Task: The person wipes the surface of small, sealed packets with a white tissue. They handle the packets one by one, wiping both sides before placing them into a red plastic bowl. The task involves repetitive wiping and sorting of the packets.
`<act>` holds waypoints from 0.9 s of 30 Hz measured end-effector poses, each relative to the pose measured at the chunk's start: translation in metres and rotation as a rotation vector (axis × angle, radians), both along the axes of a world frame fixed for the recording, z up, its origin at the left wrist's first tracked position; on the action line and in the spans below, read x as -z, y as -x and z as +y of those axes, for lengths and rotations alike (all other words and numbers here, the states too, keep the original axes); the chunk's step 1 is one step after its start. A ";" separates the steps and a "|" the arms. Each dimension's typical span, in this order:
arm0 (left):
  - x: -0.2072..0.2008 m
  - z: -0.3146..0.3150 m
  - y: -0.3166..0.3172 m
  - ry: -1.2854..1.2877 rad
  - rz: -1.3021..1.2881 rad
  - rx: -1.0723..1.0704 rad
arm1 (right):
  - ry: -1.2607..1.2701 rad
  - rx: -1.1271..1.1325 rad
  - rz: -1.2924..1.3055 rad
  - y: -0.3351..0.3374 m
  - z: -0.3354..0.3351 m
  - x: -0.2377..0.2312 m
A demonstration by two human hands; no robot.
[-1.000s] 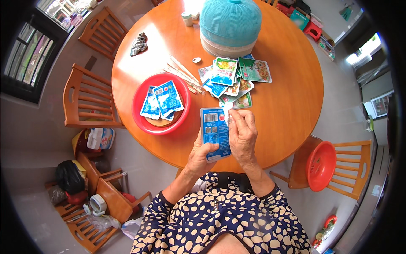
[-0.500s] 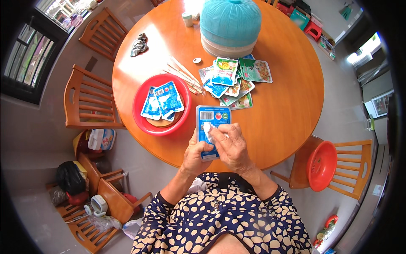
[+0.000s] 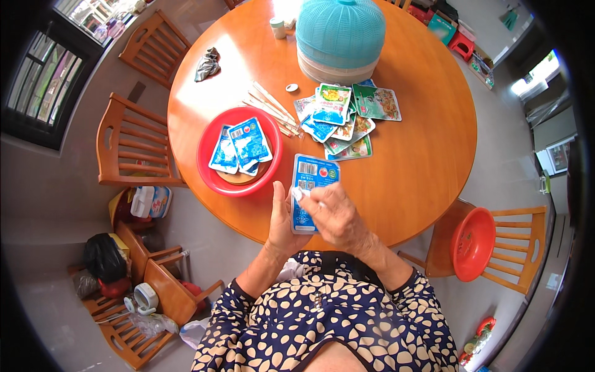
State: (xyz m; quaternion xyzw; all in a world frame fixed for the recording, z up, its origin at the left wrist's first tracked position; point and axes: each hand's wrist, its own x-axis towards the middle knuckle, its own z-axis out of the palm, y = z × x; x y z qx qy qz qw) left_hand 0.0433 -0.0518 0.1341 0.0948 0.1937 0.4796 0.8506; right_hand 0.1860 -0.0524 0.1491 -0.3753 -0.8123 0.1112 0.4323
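Observation:
My left hand [image 3: 280, 226] holds a blue and white food packet [image 3: 307, 214] from its left side. The thumb sticks up along the packet's edge and the fingers are hidden beneath it. In my right hand [image 3: 339, 220] a crumpled white tissue [image 3: 298, 194] is pinched, touching the packet's left part. Ahead and to the left stands a red basin [image 3: 204, 170] with several blue packets [image 3: 250, 140] lying in it on a round wooden board. Farther off to the right is a loose pile of green, white and blue packets [image 3: 334, 115].
Everything stands on a round wooden table [image 3: 421, 161]. Wooden chopsticks [image 3: 271, 102], a small lid [image 3: 292, 88], a white jar [image 3: 277, 28], a dark crumpled bag [image 3: 207, 64] and a teal domed cover [image 3: 340, 37] lie farther back. A second red basin [image 3: 474, 245] rests on the right chair.
My right hand and the tissue have shifted to the packet's left edge. My left thumb has lifted off the packet's face to its side.

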 end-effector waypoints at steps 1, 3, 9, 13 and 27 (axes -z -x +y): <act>0.001 0.000 0.000 -0.030 -0.024 0.010 | -0.004 -0.016 -0.004 0.000 -0.004 0.001; 0.004 -0.001 -0.001 -0.035 -0.008 0.045 | -0.011 -0.047 -0.011 0.000 -0.009 0.002; 0.009 -0.004 -0.006 0.050 -0.017 0.104 | -0.033 0.187 0.037 0.000 0.018 -0.002; -0.006 0.000 -0.008 0.067 0.053 0.046 | 0.018 0.169 0.032 0.009 0.014 -0.001; 0.013 0.004 -0.005 0.095 -0.102 -0.046 | -0.011 0.170 0.078 0.002 0.000 0.002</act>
